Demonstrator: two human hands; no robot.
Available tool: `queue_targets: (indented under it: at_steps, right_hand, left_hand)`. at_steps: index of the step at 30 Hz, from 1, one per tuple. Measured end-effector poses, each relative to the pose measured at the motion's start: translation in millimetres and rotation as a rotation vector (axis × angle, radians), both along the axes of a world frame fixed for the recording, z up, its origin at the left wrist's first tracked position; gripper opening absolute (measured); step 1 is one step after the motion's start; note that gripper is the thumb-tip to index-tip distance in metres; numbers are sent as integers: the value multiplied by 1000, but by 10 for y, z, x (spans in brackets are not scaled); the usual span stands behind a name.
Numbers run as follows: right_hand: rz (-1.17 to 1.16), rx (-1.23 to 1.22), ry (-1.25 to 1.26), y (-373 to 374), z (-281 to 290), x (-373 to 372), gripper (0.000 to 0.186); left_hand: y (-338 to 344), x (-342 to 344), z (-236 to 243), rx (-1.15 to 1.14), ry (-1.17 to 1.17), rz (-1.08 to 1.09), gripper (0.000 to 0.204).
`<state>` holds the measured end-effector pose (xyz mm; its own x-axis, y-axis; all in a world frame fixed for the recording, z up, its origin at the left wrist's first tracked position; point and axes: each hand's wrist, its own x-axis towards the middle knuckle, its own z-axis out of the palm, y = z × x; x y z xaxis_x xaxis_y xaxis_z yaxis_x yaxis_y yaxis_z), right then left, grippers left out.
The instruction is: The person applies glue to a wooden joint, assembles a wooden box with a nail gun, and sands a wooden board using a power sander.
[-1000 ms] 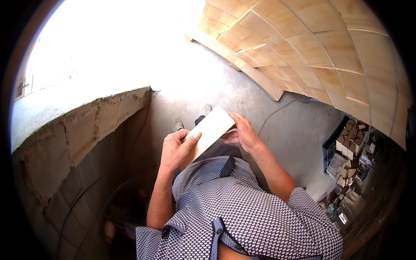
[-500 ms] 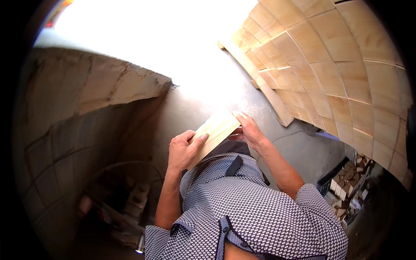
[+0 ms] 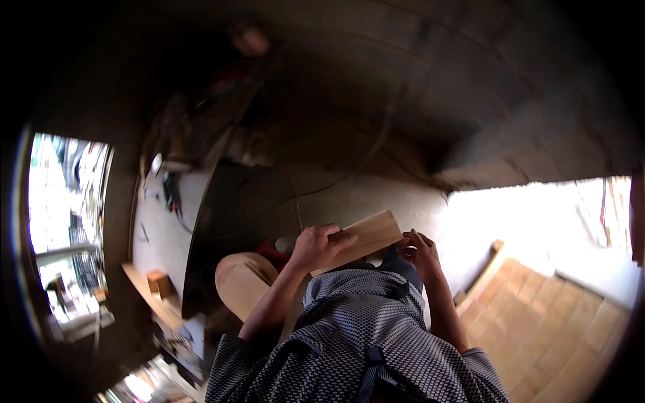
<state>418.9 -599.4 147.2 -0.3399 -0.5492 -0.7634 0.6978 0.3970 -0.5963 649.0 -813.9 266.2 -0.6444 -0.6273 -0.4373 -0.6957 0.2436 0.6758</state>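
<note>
My left hand grips a long, pale wooden board near its left end, thumb across the top face, holding it tilted above my lap. My right hand is at the board's right end, fingers curled; whether they still grip it or something behind it, I cannot make out. A curved, light wooden piece, perhaps a seat, stands to the left of my left forearm.
A workbench at left carries a dark power tool; a plank with an orange-brown block lies at its near end. Wooden panels are stacked at lower right. Cables cross the shadowed floor ahead beside a block wall.
My body has turned sharply, bringing the workbench and dark corner into view; the bright doorway and panels moved right and down. My right fingers now sit more at the board's very end.
</note>
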Motion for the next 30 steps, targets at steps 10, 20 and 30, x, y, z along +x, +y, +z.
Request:
queue_targets:
  at_steps: [10,20,30]
  right_hand:
    - [941,-335,439,-2521,-285,926,29]
    - [1128,-743,565,-6265,467,2827,16]
    - [1657,-1091,1614,-9469,-413,5948,17]
  left_hand:
    - [-941,2704,106,-2,326,1253,34]
    - [-1529,4729,79,-333,228,1520,33]
    - [-2859,6445,-129,-15,-71,1439,43]
